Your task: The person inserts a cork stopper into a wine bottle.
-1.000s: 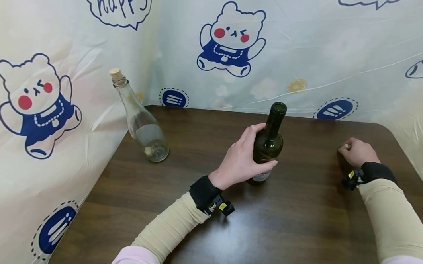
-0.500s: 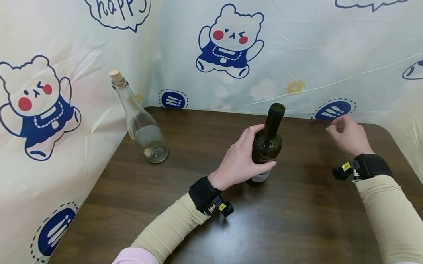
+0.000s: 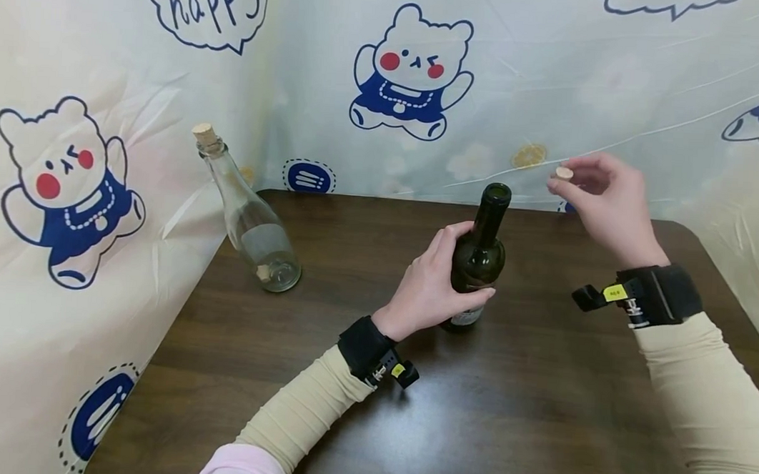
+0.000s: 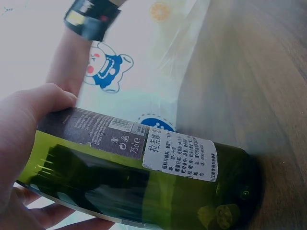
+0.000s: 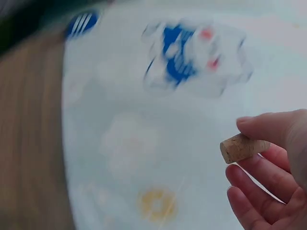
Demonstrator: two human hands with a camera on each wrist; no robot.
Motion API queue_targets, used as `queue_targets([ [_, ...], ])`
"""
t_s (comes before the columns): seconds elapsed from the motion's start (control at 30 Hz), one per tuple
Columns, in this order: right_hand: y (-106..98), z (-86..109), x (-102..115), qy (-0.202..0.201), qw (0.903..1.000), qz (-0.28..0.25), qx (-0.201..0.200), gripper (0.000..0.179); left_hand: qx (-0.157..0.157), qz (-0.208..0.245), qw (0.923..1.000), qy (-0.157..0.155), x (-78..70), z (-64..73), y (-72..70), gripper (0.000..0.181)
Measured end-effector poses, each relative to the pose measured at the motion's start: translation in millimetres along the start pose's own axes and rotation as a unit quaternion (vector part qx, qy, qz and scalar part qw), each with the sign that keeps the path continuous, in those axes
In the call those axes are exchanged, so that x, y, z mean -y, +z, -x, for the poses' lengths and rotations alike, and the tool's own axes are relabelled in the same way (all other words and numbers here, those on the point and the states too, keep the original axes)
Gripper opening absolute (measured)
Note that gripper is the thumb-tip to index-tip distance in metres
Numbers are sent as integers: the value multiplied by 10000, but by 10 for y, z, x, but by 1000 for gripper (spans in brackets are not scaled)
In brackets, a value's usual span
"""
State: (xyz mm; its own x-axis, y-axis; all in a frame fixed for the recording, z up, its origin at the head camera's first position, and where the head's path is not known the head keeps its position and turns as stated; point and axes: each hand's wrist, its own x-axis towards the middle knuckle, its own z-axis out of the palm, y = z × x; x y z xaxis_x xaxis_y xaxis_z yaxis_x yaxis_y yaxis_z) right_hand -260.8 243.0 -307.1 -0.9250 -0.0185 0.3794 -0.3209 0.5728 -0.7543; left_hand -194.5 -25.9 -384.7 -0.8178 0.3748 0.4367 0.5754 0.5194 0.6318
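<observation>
My left hand point(image 3: 425, 289) grips a dark green wine bottle point(image 3: 485, 253) around its body as it stands upright on the table. The bottle's mouth is uncovered. In the left wrist view the bottle point(image 4: 158, 191) shows a dark label and a white sticker with printed text, the thumb point(image 4: 57, 96) lying along its upper side. Raised to the right of the bottle neck, my right hand point(image 3: 616, 206) pinches a small cork point(image 3: 564, 174) between thumb and fingers. The right wrist view shows this cork point(image 5: 240, 147) with one end sticking out past the fingertips.
A clear glass bottle point(image 3: 258, 223), topped with a cork stopper point(image 3: 206, 135), stands at the table's left edge. The brown wooden table point(image 3: 505, 415) meets a printed curtain point(image 3: 323, 84) at its back and left.
My right hand has lifted the cork off the table at the right and carried it up and left toward the wine bottle's neck. My left hand stays in place on the bottle.
</observation>
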Motion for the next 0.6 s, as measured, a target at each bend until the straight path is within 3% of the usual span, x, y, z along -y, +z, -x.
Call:
queue_targets([
  [0.13, 16, 32, 364, -257, 9966, -782, -71, 36, 9, 0, 10000, 1, -7, -5, -3, 92],
  [0.33, 52, 151, 805, -821, 9863, -1429, -27, 33, 32, 42, 10000, 23, 5, 0, -3, 92],
  [0.5, 99, 255, 1046, -1209, 9741, -1905, 179, 30, 46, 56, 10000, 14, 11, 4, -3, 92],
  [0.6, 132, 300, 1127, -1435, 9722, -1832, 251, 30, 65, 83, 9999, 14, 8, 6, -4, 91],
])
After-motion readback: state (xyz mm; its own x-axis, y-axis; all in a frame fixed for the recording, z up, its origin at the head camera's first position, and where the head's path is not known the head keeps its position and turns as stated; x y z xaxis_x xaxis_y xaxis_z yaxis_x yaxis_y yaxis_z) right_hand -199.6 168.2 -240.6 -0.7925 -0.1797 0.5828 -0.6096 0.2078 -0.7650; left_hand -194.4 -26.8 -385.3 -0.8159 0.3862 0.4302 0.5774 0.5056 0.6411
